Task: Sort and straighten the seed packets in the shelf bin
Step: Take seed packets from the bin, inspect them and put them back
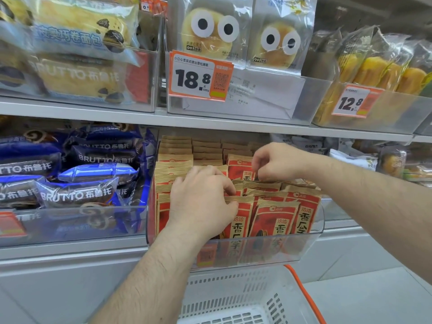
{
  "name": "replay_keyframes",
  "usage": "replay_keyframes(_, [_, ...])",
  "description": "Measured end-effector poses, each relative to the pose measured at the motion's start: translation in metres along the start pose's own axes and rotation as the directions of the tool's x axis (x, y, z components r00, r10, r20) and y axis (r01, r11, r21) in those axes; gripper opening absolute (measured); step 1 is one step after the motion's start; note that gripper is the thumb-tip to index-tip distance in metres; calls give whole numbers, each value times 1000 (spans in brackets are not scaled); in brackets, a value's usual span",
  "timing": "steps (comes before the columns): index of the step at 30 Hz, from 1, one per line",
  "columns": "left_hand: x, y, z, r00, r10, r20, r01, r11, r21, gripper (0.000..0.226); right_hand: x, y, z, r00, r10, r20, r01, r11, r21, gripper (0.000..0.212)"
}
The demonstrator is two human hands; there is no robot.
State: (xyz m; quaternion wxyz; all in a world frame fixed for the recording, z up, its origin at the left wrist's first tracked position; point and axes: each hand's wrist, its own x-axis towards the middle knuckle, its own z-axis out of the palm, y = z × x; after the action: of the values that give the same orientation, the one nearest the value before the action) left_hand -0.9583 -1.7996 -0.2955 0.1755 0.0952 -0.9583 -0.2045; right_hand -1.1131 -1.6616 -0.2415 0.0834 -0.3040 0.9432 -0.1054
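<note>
Both hands are in the clear shelf bin [313,235], which sits on the lower shelf and is packed with red and tan seed packets [275,220] standing in rows. The left hand [201,202] lies over the front-left packets, its fingers [228,183] curled round their top edges. The right hand [278,161] reaches further back, fingers bent down and pinching the top of a packet. A white basket [233,298] sits below the bin.
</note>
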Motion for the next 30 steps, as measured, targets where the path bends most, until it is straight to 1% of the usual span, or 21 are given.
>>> replay_keyframes(2, [-1,0,0,1000,-3,1,3,1000,0,24,-4,-2,-1,989,44,141,-48,999,23,23])
replay_keyframes(6, [-1,1,-1,1000,-7,-1,7,1000,-5,25,-2,-8,-1,957,78,279,-86,996,18,43])
replay_keyframes(8, [-1,1,-1,1000,-7,3,7,1000,-4,25,-1,-13,3,928,88,361,-86,996,-21,48])
replay_keyframes(10, [-1,1,-1,1000,-6,5,6,1000,-6,26,-1,-18,7,911,81,405,-72,997,-36,50])
replay_keyframes(14, [-2,0,-2,1000,0,4,0,1000,-14,26,4,-21,5,905,105,412,-115,993,0,45])
replay_keyframes(16, [-1,0,-1,1000,2,6,-2,1000,-13,26,10,-18,6,920,100,380,-105,994,-8,33])
replay_keyframes(18, [-1,0,-1,1000,3,4,-3,1000,-11,25,17,-14,9,952,80,297,-67,996,-53,18])
replay_keyframes(20, [0,0,0,1000,1,2,-1,1000,-16,25,20,-12,12,981,55,186,-34,993,-113,29])
replay_keyframes(22, [0,0,0,1000,-2,1,2,1000,-22,25,21,-14,15,994,51,100,-38,991,-128,31])
replay_keyframes(26, [0,0,0,1000,3,3,-2,1000,-24,25,24,-16,19,994,74,79,-63,989,-135,23])
replay_keyframes(30, [-1,-1,-1,1000,8,5,-8,999,-35,24,27,-21,20,992,85,89,-73,989,-130,22])
